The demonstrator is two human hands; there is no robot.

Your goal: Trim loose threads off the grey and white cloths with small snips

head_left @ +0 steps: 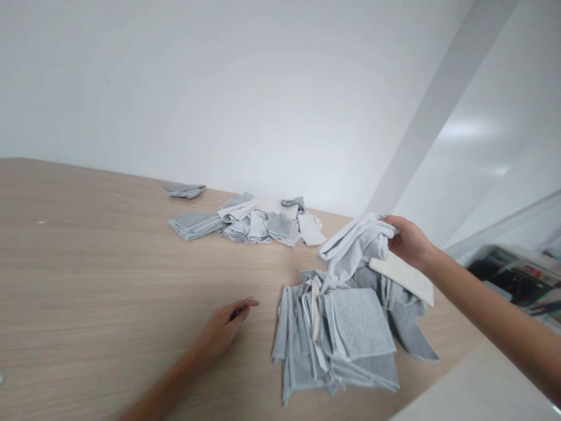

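My right hand [408, 238] is closed on the edge of a bunched, pale grey piece of cloth [357, 242], lifted over the back of a pile. Below it lies that pile of folded grey cloth pieces [359, 321], with a few white strips among them. My left hand [225, 327] is closed around small thread snips [241, 307] with a dark handle and thin metal points. It hovers at or just above the table, left of the pile and apart from it. The palm hides part of the snips.
Along the wall, more grey and white cloth pieces [263, 225] lie in a heap, and one folded grey piece [184, 190] sits farther left. The wooden table [109, 280] meets a white wall [241, 105]. Blurred items [512, 275] stand beyond its right edge.
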